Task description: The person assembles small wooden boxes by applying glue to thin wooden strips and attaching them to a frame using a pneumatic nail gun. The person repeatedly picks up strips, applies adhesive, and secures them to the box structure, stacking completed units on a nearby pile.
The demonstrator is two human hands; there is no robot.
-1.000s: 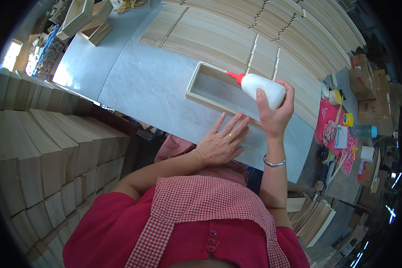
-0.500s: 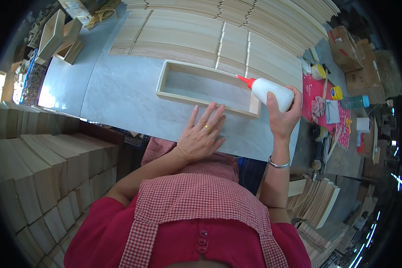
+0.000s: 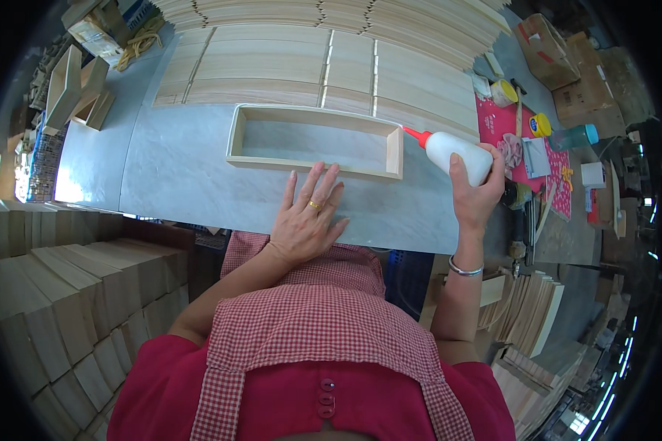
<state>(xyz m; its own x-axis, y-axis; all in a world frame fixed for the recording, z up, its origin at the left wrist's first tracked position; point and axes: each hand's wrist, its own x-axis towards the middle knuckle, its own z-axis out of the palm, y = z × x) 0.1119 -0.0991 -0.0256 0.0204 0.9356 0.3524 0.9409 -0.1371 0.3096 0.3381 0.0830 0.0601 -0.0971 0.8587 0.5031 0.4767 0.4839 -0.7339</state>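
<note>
A long rectangular wooden frame [image 3: 316, 170] lies on the grey tabletop [image 3: 176, 158], with the table's surface showing through its middle. My left hand [image 3: 309, 220] rests flat with fingers apart, its fingertips at the frame's near side. In my right hand [image 3: 477, 187] is a white glue bottle [image 3: 456, 156] with a red nozzle, tilted to the left. The nozzle's tip is at the frame's far right corner; whether it touches the wood I cannot tell. My fingers wrap round the bottle's base.
Flat wooden boards [image 3: 272, 62] are stacked along the far side. Small wooden boxes [image 3: 66, 88] stand at the far left. On the right, a red cloth [image 3: 496, 121] bears a yellow-lidded jar [image 3: 539, 125] and a teal-capped bottle [image 3: 575, 137]. Wood blocks [image 3: 81, 287] are piled at the lower left.
The glue bottle's nozzle has gone from above the frame's far side to its right end, at the far corner. My left hand stays by the near side. The whole view has shifted slightly.
</note>
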